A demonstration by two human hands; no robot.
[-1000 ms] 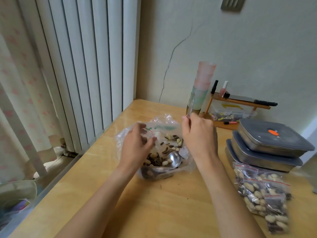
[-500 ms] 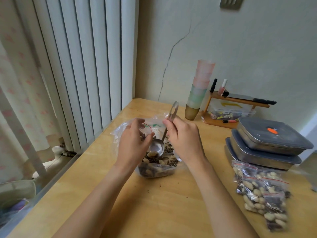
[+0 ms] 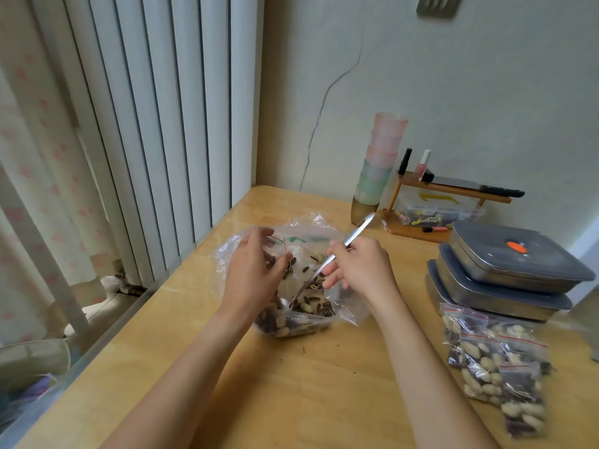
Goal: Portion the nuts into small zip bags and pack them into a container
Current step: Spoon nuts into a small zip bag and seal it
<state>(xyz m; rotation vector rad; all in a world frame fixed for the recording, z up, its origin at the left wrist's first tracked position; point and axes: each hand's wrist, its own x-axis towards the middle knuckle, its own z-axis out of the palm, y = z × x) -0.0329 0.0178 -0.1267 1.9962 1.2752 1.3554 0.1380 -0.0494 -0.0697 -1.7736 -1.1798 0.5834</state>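
Observation:
A large clear plastic bag (image 3: 311, 231) of mixed nuts and striped seeds (image 3: 308, 311) lies open on the wooden table. My left hand (image 3: 251, 273) pinches a small zip bag with a red strip (image 3: 277, 243) at its mouth, above the big bag. My right hand (image 3: 359, 270) grips a metal spoon (image 3: 337, 254) by the handle, its bowl tipped down into the nuts. Several filled small zip bags (image 3: 496, 371) lie in a pile at the right. Two stacked steel containers with grey lids (image 3: 505, 273) stand behind them.
A stack of pastel cups (image 3: 377, 170) stands by the wall. A small wooden shelf (image 3: 453, 189) holds bottles and a knife, with a plastic box under it. Vertical blinds and the table's left edge (image 3: 107, 338) lie to the left. Crumbs dot the table.
My right hand lowered the spoon from over the small zip bag down into the nuts in the big bag. My left hand kept hold of the small bag.

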